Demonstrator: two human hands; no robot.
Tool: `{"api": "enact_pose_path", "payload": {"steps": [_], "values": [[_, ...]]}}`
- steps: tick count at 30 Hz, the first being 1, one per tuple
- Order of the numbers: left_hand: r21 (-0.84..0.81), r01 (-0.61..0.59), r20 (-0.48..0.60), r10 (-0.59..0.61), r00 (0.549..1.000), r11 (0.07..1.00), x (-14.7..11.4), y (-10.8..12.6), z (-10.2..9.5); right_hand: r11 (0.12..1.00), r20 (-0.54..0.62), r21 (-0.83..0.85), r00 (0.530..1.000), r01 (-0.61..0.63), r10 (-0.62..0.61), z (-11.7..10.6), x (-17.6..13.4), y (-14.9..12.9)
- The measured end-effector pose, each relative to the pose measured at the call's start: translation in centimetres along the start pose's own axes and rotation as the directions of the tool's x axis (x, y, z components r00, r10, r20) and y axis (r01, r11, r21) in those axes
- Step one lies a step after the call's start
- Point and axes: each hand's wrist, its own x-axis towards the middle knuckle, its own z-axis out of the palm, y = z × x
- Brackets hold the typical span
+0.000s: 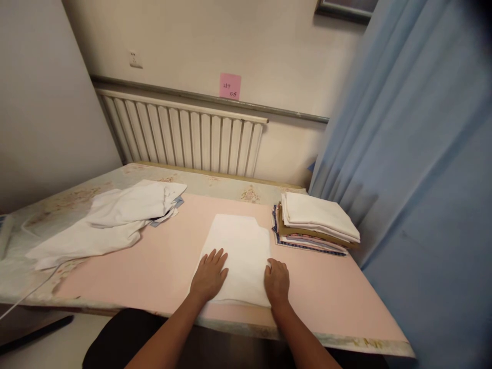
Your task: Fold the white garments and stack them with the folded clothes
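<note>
A folded white cloth (pixel 240 251) lies flat near the front of the table, with a small step in its far right corner. My left hand (pixel 209 274) rests on its left side, fingers spread and pressed flat. At the right edge is my right hand (pixel 277 279), its fingers curled and its thumb side against the fabric. Its fingertips are partly hidden, but it seems to grip that edge. To the right stands a stack of folded cloths (pixel 319 218), white on top with brown and patterned layers below. A loose heap of white cloth (pixel 126 210) spreads over the left side.
A pink sheet (pixel 165 271) covers much of the table over a floral cover (pixel 215 183). Behind stand a radiator (pixel 192 133) and a wall with a pink note (pixel 230 86). A blue curtain (pixel 407 154) borders the right side. A white cord (pixel 33 292) hangs at the left.
</note>
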Motion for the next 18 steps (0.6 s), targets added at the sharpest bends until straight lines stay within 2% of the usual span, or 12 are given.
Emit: {"api": "enact_pose_path", "payload": {"steps": [18], "values": [[-0.005,-0.002,-0.021,0.002,1.000,1.000,0.02,-0.04,0.28,1.000,0.010,-0.021,1.000,-0.023,0.023,-0.28,0.06,-0.14]]}}
